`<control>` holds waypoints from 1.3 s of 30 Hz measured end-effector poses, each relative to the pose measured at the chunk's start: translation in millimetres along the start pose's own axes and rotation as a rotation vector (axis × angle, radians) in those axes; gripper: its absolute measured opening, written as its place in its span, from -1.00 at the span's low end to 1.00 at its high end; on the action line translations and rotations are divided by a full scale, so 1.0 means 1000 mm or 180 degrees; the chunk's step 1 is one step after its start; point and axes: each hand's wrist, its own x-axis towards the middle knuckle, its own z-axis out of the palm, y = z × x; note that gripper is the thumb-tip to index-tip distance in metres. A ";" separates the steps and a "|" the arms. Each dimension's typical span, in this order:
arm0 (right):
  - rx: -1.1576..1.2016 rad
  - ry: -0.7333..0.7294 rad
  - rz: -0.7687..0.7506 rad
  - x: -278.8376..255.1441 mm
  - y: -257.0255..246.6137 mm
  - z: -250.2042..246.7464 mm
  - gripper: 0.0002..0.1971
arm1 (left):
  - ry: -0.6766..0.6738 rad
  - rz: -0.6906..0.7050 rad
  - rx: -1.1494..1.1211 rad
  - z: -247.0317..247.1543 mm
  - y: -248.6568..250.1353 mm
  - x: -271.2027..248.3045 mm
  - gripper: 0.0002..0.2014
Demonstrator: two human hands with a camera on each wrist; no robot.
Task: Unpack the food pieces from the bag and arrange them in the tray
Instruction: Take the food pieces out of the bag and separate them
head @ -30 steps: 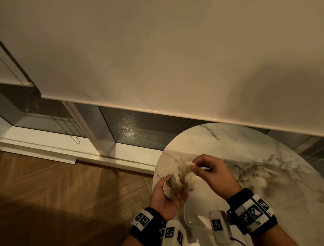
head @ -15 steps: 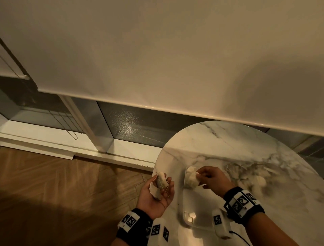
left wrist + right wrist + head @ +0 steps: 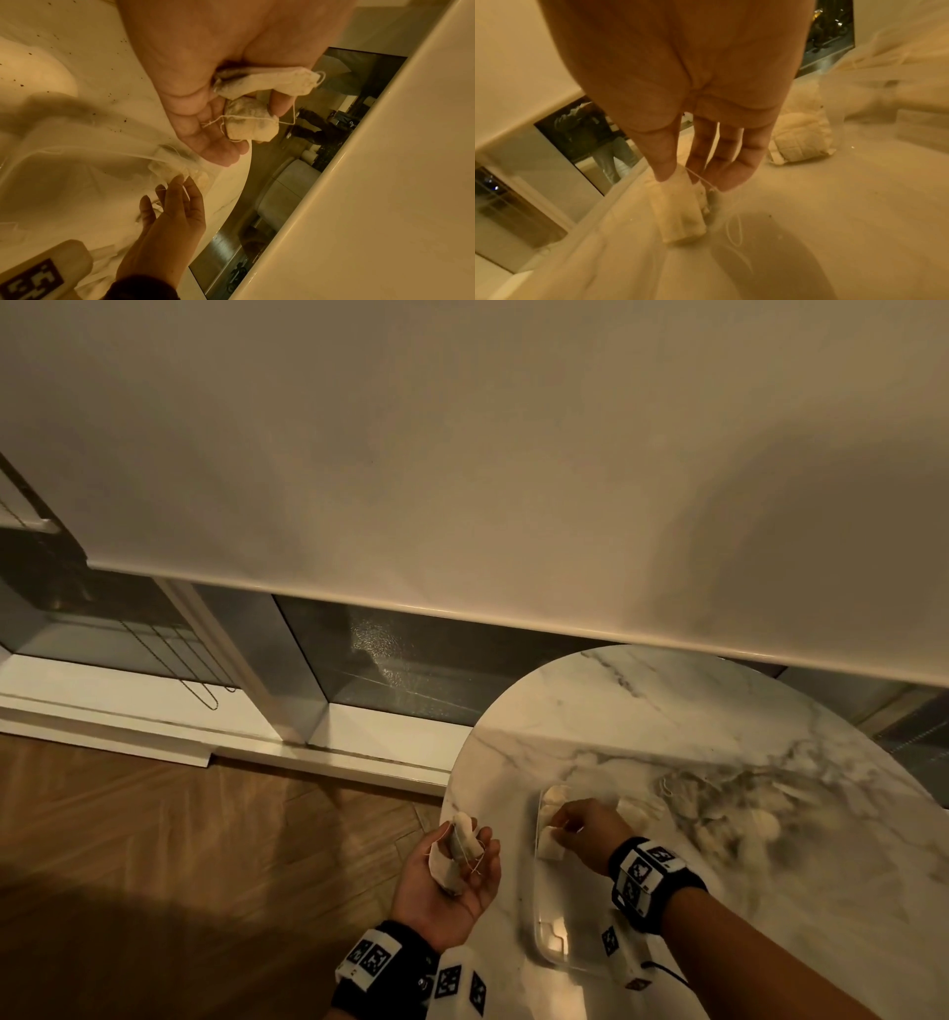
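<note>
Since a moment ago my right hand (image 3: 583,832) has carried its piece down from in front of me into the far end of the clear tray (image 3: 547,947) on the marble table (image 3: 719,721), and my left hand (image 3: 452,875) has drawn away to the left, off the table's edge. My right fingertips (image 3: 664,172) now rest on a small pale pouch with a thread, the food piece (image 3: 680,213), and look nearly straight, so I judge the piece is set down and about to be let go. One more pouch (image 3: 554,796) sits just beyond it at the tray's far left corner, and another pale piece (image 3: 639,809) lies to the right of my hand; whether that one is inside the tray I cannot tell. My left hand lies palm up, its thumb pinching the small cloth bag (image 3: 270,83), with another pouch (image 3: 250,123) and loose thread on its fingers. By my reckoning the work is partly done: a few pieces placed, most of the tray's near end bare, at least one piece yet to move. How many remain inside the bag I cannot see.
</note>
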 end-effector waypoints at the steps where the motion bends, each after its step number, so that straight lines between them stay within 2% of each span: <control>1: -0.0041 0.0071 0.0017 0.003 -0.001 0.001 -0.93 | 0.0002 0.0004 0.0001 0.001 0.001 0.001 -0.56; 8: -0.0521 0.0236 -0.0069 0.013 -0.002 0.003 -0.95 | -0.0013 0.0055 -0.0085 0.007 0.003 0.005 -0.55; 10: -0.0633 0.0237 -0.0087 0.013 -0.002 0.000 -0.90 | -0.0051 0.0100 -0.0048 0.013 0.001 0.003 -0.58; 16: -0.0535 0.0549 -0.0190 -0.004 -0.012 -0.015 -0.77 | -0.0186 0.0135 0.0076 0.021 -0.006 0.001 -0.64; 19: 0.0075 0.0796 -0.0555 -0.023 -0.031 -0.027 -0.81 | -0.0174 0.0100 0.0214 0.023 -0.011 0.003 -0.58; 22: 0.0634 0.0435 -0.1147 -0.046 -0.055 -0.038 -0.86 | -0.0178 0.0064 0.0346 0.028 -0.019 0.002 -0.51; 24: 0.0518 0.0069 -0.1363 -0.055 -0.067 -0.043 -0.87 | -0.0250 0.0072 0.0511 0.034 -0.025 0.001 -0.49; 26: 0.0310 -0.0047 -0.1389 -0.059 -0.070 -0.045 -0.80 | -0.0296 0.0103 0.0654 0.039 -0.029 0.000 -0.48; 30: 0.0404 -0.0083 -0.1355 -0.066 -0.069 -0.047 -0.87 | -0.0333 0.0092 0.0799 0.042 -0.034 -0.002 -0.51; 34: 0.0846 -0.0004 -0.1357 -0.067 -0.066 -0.042 -0.97 | -0.0377 -0.0064 0.0902 0.041 -0.033 -0.006 -0.51; 39: 0.1284 0.0267 -0.1204 -0.071 -0.065 -0.034 -0.93 | -0.0332 -0.0157 0.0881 0.037 -0.029 -0.009 -0.55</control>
